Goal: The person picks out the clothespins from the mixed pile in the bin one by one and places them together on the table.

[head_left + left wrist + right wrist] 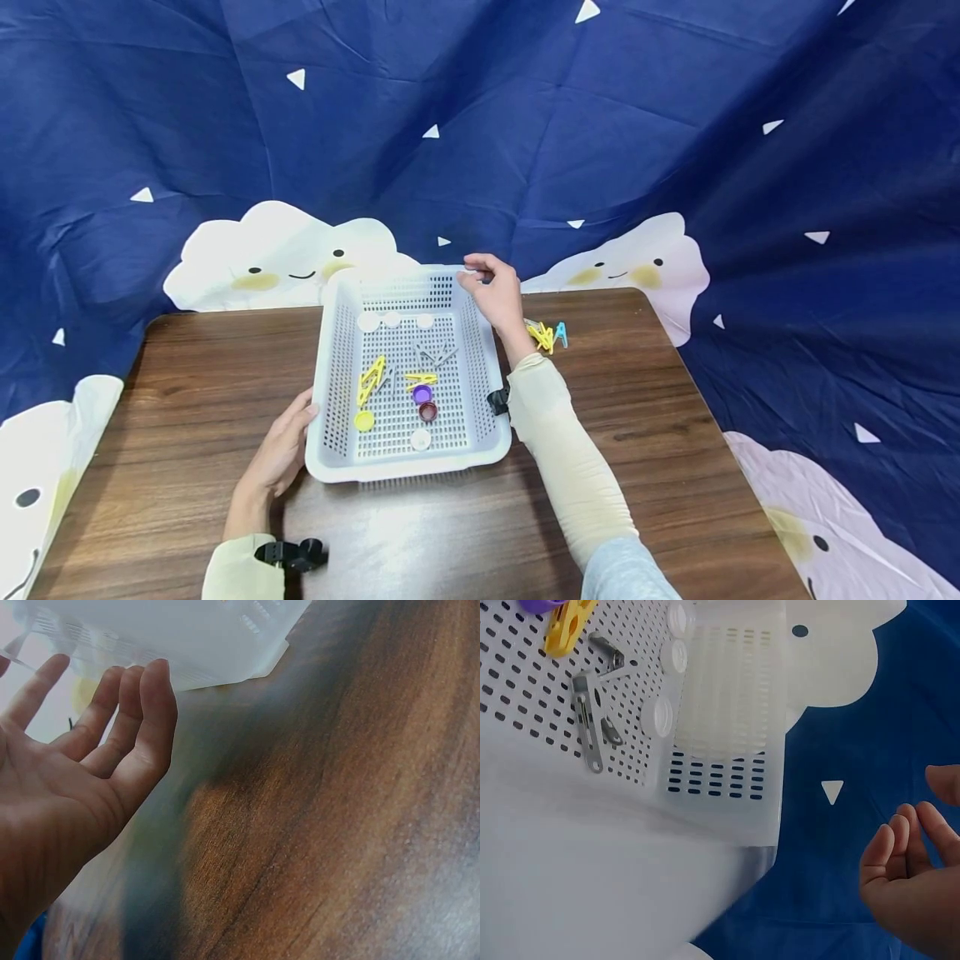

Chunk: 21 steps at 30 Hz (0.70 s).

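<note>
A white plastic basket (491, 450) stands in the middle of the table. Inside lie yellow clothespins (371, 382), grey clothespins (589, 724), a purple cap (422, 394), a dark red cap (427, 412), a yellow cap (364, 421) and several white caps (368, 322). My left hand (281, 446) is at the basket's left wall, its fingertips against or very near it, the fingers loosely bent. Above the far right corner hovers my right hand (495, 292); its fingers are slightly bent, and nothing shows between them in the right wrist view.
To the right of the basket, yellow clothespins (542, 336) and a blue clothespin (561, 334) lie on the brown wooden table (637, 433). A dark blue curtain (480, 100) with clouds hangs behind the table's far edge.
</note>
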Motion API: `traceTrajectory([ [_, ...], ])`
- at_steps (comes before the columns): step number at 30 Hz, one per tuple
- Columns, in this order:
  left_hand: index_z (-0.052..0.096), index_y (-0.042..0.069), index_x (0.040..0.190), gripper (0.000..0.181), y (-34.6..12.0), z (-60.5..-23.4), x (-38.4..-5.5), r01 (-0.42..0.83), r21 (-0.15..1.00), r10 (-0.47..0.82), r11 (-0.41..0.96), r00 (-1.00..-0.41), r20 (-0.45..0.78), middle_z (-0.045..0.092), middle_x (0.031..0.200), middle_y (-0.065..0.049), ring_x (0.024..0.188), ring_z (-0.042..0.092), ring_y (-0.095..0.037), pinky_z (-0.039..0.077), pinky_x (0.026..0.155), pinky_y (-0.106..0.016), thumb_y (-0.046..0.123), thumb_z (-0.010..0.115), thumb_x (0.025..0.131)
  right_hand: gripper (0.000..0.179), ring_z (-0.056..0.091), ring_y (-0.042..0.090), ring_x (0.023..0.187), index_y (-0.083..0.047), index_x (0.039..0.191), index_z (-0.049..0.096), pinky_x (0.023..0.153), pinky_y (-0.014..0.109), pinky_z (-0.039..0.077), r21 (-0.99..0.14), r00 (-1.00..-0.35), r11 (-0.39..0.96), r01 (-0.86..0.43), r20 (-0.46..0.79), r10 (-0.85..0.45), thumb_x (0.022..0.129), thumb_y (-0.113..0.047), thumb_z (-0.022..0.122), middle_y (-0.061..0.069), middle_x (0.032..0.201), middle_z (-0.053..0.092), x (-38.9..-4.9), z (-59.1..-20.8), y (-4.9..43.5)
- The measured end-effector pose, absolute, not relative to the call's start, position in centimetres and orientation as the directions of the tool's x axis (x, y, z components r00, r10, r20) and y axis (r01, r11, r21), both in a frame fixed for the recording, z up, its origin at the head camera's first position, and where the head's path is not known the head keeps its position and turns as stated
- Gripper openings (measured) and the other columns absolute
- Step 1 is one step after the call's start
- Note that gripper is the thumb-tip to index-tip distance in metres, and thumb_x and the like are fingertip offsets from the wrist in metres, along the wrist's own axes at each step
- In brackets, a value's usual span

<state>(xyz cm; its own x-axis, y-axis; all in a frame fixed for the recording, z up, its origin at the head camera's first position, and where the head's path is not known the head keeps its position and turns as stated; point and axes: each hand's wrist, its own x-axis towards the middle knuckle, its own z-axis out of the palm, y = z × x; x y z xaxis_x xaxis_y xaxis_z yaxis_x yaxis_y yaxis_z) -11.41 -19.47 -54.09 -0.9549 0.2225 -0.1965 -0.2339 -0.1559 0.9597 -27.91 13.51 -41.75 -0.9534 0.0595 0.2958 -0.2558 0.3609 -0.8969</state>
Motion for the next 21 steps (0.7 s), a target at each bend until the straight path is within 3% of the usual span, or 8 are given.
traceTrajectory([
  [11, 0.025, 0.004, 0.159, 0.06, -19.4, -54.1, -11.4, -0.22, 0.959, 0.226, -0.181, -0.958, -0.177, 0.054, 0.138, -0.001, 0.118, 0.061, -0.012, 0.054, 0.09, -0.034, 0.037, 0.04, 0.11, 0.027, 0.064, 0.024, 0.092, -0.001, 0.115, 0.073, 0.079, 0.029, 0.05, -0.9, -0.959, 0.35, -0.258, 0.283, 0.021, 0.09, -0.01, 0.075, 0.015, 0.109, 0.072, -27.8, -42.4, 12.8],
  [21, 0.025, 0.006, 0.16, 0.062, -19.4, -54.1, -11.3, -0.235, 0.96, 0.217, -0.153, -0.956, -0.2, 0.048, 0.147, -0.012, 0.118, 0.06, -0.011, 0.054, 0.091, -0.033, 0.039, 0.04, 0.11, 0.029, 0.065, 0.023, 0.094, -0.002, 0.118, 0.073, 0.08, 0.028, 0.051, -0.911, -0.971, 0.337, -0.238, 0.23, -0.065, 0.09, -0.01, 0.075, 0.013, 0.112, 0.071, -27.1, -43.6, 11.4],
])
